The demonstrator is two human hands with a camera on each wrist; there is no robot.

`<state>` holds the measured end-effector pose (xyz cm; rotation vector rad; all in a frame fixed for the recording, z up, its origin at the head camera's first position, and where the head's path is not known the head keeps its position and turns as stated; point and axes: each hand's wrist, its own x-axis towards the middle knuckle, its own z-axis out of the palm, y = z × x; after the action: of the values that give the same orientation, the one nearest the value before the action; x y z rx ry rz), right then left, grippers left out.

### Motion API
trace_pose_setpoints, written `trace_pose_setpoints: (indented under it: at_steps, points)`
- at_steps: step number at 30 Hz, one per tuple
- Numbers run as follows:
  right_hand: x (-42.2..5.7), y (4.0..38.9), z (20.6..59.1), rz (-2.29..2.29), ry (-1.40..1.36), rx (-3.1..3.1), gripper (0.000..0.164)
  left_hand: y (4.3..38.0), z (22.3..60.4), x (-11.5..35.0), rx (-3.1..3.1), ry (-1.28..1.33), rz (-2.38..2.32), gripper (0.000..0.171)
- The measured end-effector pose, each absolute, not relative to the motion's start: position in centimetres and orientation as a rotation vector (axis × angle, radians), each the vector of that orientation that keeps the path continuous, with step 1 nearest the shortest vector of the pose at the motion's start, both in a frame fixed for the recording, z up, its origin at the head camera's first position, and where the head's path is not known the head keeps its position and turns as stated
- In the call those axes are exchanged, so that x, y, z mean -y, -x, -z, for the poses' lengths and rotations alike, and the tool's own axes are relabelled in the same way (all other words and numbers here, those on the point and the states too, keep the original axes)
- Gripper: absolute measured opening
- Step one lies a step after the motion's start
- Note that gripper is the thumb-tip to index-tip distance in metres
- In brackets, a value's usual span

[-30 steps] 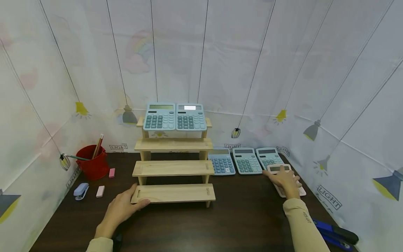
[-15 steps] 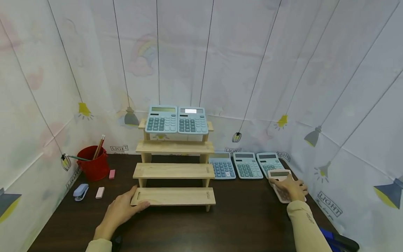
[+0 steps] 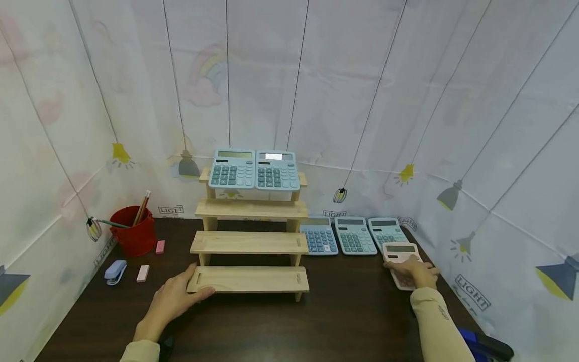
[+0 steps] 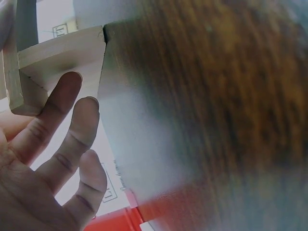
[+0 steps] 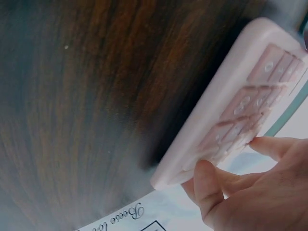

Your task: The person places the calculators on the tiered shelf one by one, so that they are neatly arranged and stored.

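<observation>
A stepped wooden display stand stands on the dark table, two light blue calculators side by side on its top step. My left hand holds the left end of the lowest step, thumb along the front edge and index finger at the back corner. In the left wrist view, its other fingers are loosely bent beside the wooden leg. At the right, my right hand spans a pale pink calculator, thumb at its left edge and bent fingers toward its right side. The hand covers part of the keys.
Three blue calculators lie in a row behind the pink one. At the left are a red bucket with pencils, a blue stapler and two erasers. A blue and black tool lies by the right forearm.
The pink calculator has turned under my right hand, its near end swinging left, so it lies straighter. My left hand stays on the stand. The head view has shifted slightly.
</observation>
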<state>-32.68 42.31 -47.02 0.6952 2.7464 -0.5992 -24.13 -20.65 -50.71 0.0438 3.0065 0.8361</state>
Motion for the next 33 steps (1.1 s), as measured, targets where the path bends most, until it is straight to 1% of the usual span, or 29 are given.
trace_pose_setpoints:
  at_steps: [10,16,22,26,29,33]
  points:
    - [-41.0,32.5,46.7,0.544,-0.696,-2.671,0.12,24.0,50.5,20.7,-3.002,-0.044,-0.844,0.114]
    - [-40.3,31.9,46.6,0.429,-0.612,-2.69,0.114,24.0,50.7,20.6,-3.007,-0.048,-0.84,0.114]
    - [-39.5,31.1,46.6,0.416,-0.568,-2.717,0.116,24.2,50.8,20.6,-3.004,-0.055,-0.848,0.114]
    - [-38.7,30.9,46.8,0.419,-0.593,-2.752,0.117,24.2,50.8,20.7,-3.006,-0.06,-0.85,0.114]
    - [-38.0,30.8,47.1,0.429,-0.586,-2.775,0.114,24.2,50.9,20.7,-3.007,-0.06,-0.847,0.114]
    - [-37.1,30.4,47.6,0.39,-0.507,-2.829,0.109,24.2,51.0,20.7,-2.999,-0.051,-0.854,0.115]
